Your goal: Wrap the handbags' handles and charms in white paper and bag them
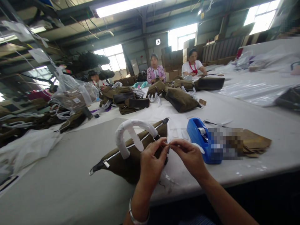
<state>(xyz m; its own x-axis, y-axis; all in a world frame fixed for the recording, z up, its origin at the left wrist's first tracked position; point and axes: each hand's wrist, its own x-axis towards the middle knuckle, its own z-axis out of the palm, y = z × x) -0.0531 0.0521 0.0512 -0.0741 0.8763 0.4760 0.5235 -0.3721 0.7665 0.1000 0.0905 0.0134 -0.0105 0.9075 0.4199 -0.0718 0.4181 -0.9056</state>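
Observation:
An olive bag [131, 165] with a silver zipper and a white-wrapped handle [122, 137] stands on the pale table in front of me. My left hand [153, 159] is at the bag's right end, thumb and fingers pinched together. My right hand [188, 154] meets it fingertip to fingertip, also pinched. Something small and dark shows between the fingertips, too small to name. A blue tape dispenser [199, 137] stands just right of my right hand.
Brown paper tags [255, 143] lie right of the dispenser. More olive bags [181, 99] are piled across the table, with clear plastic sheeting [250, 92] at the right. Several people sit at the far side. A plastic-wrapped bundle [72, 93] is at the left.

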